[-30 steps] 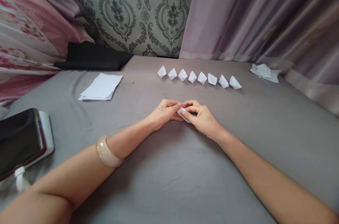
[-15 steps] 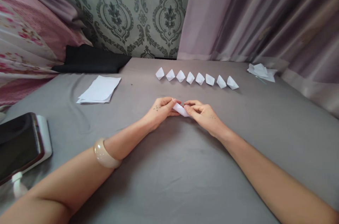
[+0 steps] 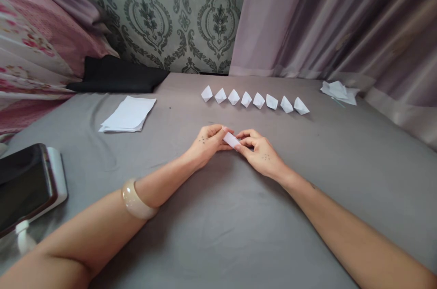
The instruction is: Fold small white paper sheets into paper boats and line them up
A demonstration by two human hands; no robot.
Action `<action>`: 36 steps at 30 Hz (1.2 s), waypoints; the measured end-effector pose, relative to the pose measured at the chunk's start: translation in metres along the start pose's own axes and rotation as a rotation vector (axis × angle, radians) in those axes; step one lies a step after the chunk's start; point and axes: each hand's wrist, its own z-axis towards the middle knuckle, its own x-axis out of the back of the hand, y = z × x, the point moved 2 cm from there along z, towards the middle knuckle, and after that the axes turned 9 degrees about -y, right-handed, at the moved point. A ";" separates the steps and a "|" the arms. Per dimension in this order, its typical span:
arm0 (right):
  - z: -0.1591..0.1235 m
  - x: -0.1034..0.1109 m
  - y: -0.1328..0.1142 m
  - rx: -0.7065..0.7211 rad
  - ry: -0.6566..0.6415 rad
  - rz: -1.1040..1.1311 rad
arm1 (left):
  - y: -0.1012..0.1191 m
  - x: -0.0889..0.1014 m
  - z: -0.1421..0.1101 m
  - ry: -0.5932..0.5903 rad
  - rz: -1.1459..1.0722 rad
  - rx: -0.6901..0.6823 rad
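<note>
Places here are given from the row of eight small, folded white paper shapes (image 3: 234, 97), which stands on the grey cloth-covered surface (image 3: 221, 234). Well to the left of the row and nearer the viewer, a black-screened device with a dark brown edge (image 3: 23, 189) rests on a white, rounded block (image 3: 58, 175). Left of the row, beyond the device, lies a folded black cloth (image 3: 119, 75), and in front of that cloth sits a loose stack of white paper sheets (image 3: 129, 114). A glossy cream bangle (image 3: 136, 200) circles the left forearm. On the near side of the row, the left hand (image 3: 208, 143) pinches the upper-left end of a narrow, folded white paper strip (image 3: 231, 139), its thumb on top. The strip slants down to the right, its middle bare between the grips. The right hand (image 3: 261, 152) holds the lower-right end, thumb against the near edge and fingers curled behind. Right of the row, a loose pile of white paper pieces (image 3: 339, 92) lies near the mauve curtain (image 3: 307, 20).
</note>
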 end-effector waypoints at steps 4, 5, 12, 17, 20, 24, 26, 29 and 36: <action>0.000 0.001 0.002 0.052 0.075 -0.002 | 0.004 0.001 -0.001 -0.056 0.018 -0.096; 0.000 0.002 0.002 0.056 0.097 0.042 | 0.006 0.002 -0.001 -0.074 0.028 -0.120; -0.003 0.008 0.000 -0.127 0.073 0.324 | 0.011 0.003 -0.003 -0.077 0.073 -0.117; -0.004 0.009 0.000 -0.138 0.074 0.373 | 0.011 0.003 -0.004 -0.101 0.101 -0.019; -0.004 0.009 0.000 -0.154 0.067 0.325 | 0.010 0.004 -0.004 -0.087 0.103 0.011; -0.005 0.010 -0.002 -0.153 0.053 0.288 | 0.010 0.004 -0.005 -0.058 0.085 0.051; -0.005 0.010 -0.003 -0.150 0.043 0.284 | 0.011 0.005 -0.005 -0.048 0.079 0.070; -0.004 0.009 -0.003 -0.151 0.018 0.269 | 0.012 0.006 -0.005 -0.029 0.071 0.093; -0.005 0.006 -0.001 -0.140 -0.029 0.332 | 0.013 0.007 -0.006 0.019 0.017 0.144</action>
